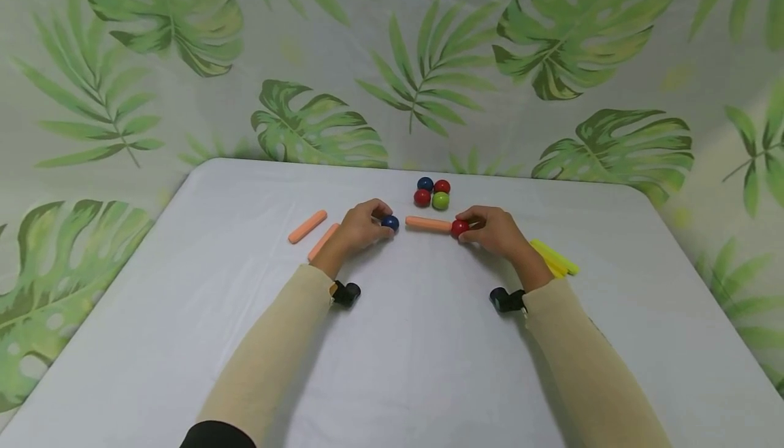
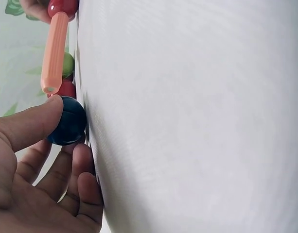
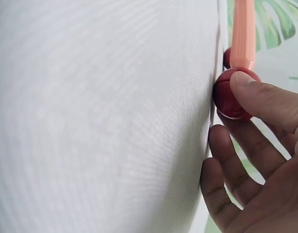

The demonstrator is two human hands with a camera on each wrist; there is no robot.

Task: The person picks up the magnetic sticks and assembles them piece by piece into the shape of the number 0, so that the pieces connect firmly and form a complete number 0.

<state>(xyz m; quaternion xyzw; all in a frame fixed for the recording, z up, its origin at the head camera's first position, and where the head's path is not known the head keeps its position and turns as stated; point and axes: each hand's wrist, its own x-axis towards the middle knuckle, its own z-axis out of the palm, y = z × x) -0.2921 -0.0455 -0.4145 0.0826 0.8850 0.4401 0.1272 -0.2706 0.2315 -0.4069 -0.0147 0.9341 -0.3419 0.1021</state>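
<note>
Between thumb and fingers my left hand (image 1: 363, 225) pinches a dark blue ball (image 1: 390, 222). My right hand (image 1: 495, 231) pinches a red ball (image 1: 460, 229), which sits on the right end of an orange stick (image 1: 428, 224). The stick points left toward the blue ball, with a small gap between its free end and that ball. In the left wrist view the blue ball (image 2: 69, 121) is under my thumb, just below the stick's free end (image 2: 51, 82). The right wrist view shows the red ball (image 3: 231, 94) against the stick's end (image 3: 243, 53).
Behind the hands several balls stand close together: a blue one (image 1: 425, 184), two red ones (image 1: 422, 197) and a green one (image 1: 441, 201). Orange sticks (image 1: 307, 227) lie at the left, one partly behind my left hand. Yellow sticks (image 1: 559, 257) lie beside my right wrist.
</note>
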